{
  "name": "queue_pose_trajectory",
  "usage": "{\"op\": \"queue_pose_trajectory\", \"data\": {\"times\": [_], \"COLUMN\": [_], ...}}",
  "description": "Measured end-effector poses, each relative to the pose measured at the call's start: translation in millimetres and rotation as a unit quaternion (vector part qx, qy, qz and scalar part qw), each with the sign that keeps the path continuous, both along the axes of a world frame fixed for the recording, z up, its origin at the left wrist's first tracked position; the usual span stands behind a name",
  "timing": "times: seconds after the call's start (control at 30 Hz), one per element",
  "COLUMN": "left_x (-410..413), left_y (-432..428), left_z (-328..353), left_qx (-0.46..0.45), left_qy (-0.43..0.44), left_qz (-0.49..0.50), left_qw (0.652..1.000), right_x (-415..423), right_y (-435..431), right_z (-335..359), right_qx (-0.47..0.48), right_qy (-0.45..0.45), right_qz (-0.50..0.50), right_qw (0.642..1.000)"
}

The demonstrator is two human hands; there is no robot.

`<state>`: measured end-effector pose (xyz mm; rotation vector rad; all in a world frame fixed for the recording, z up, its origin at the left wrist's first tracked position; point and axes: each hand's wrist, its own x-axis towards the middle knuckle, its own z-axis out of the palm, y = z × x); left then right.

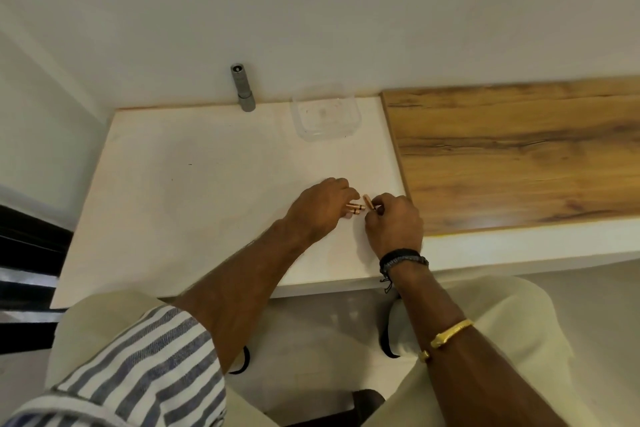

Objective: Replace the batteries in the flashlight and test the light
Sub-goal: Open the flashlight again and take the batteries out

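A grey metal flashlight (pixel 243 88) stands upright at the back edge of the white table (pixel 194 191), against the wall, far from both hands. My left hand (pixel 320 206) holds copper-coloured batteries (pixel 356 208) between its fingers, low over the table's right side. Close beside it, my right hand (pixel 394 224) pinches another copper battery (pixel 368 202), its end near those in the left hand. How many batteries the left hand holds is partly hidden by fingers.
A clear plastic container (pixel 325 114) sits at the back of the white table, right of the flashlight. A wooden board (pixel 519 156) adjoins the table on the right. My knees in pale trousers lie under the front edge.
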<state>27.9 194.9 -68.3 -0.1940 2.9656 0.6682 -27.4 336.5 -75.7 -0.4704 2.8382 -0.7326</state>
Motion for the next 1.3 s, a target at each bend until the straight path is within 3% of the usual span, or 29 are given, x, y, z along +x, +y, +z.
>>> {"op": "queue_pose_trajectory", "data": {"times": [0.37, 0.63, 0.77, 0.9, 1.1, 1.3], "left_x": [-3, -4, -35, -69, -106, -118], "left_y": [-5, -37, -69, -100, -126, -136], "left_z": [8, 28, 50, 58, 47, 28], "left_qx": [0.004, -0.013, -0.027, -0.065, -0.158, -0.208], "left_qy": [-0.115, 0.114, 0.158, 0.132, 0.06, 0.034], "left_qz": [0.045, 0.137, 0.191, 0.214, 0.173, 0.161], "left_qw": [0.992, 0.984, 0.968, 0.966, 0.97, 0.964], "right_x": [5, -27, -70, -114, -145, -148], "right_y": [-1, -37, -78, -117, -162, -173], "right_z": [6, 33, 55, 67, 59, 46], "right_qx": [-0.02, -0.112, -0.115, -0.049, 0.102, 0.129], "right_qy": [-0.015, 0.012, 0.056, 0.099, 0.117, 0.118], "right_qz": [0.012, 0.056, 0.087, 0.117, 0.181, 0.183], "right_qw": [1.0, 0.992, 0.988, 0.987, 0.971, 0.967]}}
